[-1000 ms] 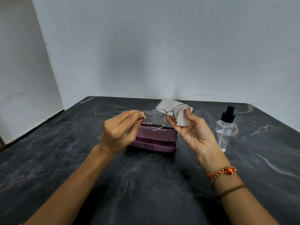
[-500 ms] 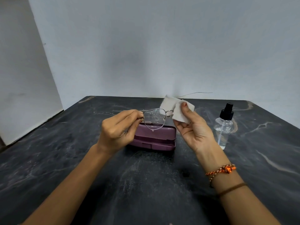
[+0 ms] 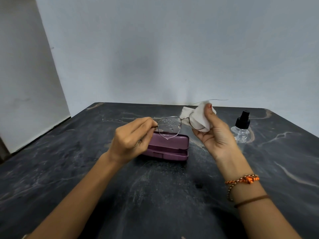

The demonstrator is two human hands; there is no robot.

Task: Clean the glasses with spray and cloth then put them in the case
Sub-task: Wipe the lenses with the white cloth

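Glasses (image 3: 170,125) held mid-frame above the table (image 3: 72,169), droplets on the lens seen at left. Lens at right is hidden inside the white cloth (image 3: 200,118). Left hand (image 3: 131,137) pinches the frame's left end; its fingertips are tucked from sight. Right hand (image 3: 215,133) grips cloth around that lens. Purple case (image 3: 170,149) sits closed just behind, partly covered. Spray bottle (image 3: 241,126) at right, its clear body hard to make out.
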